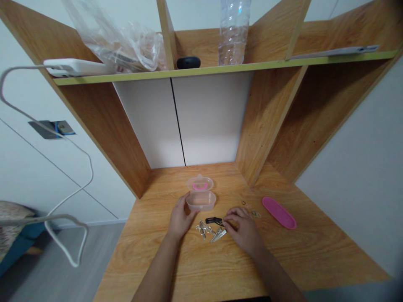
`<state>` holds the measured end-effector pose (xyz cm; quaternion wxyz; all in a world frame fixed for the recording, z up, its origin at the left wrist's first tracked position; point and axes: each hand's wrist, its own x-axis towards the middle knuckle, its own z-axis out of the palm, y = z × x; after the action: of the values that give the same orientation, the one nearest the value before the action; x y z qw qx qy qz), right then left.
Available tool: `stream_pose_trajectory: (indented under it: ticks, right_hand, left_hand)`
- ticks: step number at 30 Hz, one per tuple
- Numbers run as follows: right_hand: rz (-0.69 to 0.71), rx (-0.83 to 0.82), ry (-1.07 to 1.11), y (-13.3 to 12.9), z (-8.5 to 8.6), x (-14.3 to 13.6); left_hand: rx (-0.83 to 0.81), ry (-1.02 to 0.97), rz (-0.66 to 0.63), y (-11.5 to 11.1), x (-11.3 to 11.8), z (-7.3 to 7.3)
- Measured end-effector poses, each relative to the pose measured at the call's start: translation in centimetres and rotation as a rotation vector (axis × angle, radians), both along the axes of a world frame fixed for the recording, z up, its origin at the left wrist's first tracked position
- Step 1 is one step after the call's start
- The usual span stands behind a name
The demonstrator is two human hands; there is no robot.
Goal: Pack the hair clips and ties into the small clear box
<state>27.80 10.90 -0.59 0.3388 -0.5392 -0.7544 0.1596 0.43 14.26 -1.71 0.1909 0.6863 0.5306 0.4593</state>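
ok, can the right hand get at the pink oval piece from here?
Probably yes: the pink oval piece lies uncovered on the desk, to the right of the right hand. Only a few small loose items sit between, too low to block it.

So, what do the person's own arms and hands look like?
The left hand and right hand are ungloved. No sleeve, watch or bracelet shows on the left forearm or right forearm. Finer details are too small to tell.
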Motion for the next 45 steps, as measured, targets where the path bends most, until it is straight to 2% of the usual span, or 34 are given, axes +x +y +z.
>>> stream_pose_trajectory:
  ticks: [10,17,22,25,28,33,37,45]
  right_hand:
    - [-0.089,0.031,0.044,0.3,-0.2,0.0]
    - [0.128,0.016,-0.114,0.2,0.7,-0.7]
    - [0.199,0.004,-0.159,0.4,1.5,-1.5]
    - [0.226,0.07,-0.155,0.3,1.7,-1.7]
    - [0.187,0.168,-0.121,0.3,1.4,-1.3]
    - [0.022,0.271,-0.106,0.7,0.3,0.8]
    - [0.032,0.226,-0.138,0.4,0.1,1.2]
    - [0.061,0.112,-0.131,-0.8,1.7,0.4]
  left_hand:
    - [0.012,0.015,0.003,-0.1,-0.1,0.0]
    - [0.014,0.015,0.01,-0.1,-0.1,0.1]
    - [0.017,0.006,-0.007,0.0,0.0,0.1]
    - [0.008,0.01,-0.011,0.1,-0.1,-0.1]
    - [0.003,0.02,-0.006,0.1,-0.2,-0.2]
    - [0.008,0.017,0.002,0.1,-0.2,-0.4]
    - [0.014,0.025,0.004,0.1,-0.2,-0.4]
    - [0.014,0.031,0.001,-0.1,-0.2,0.0]
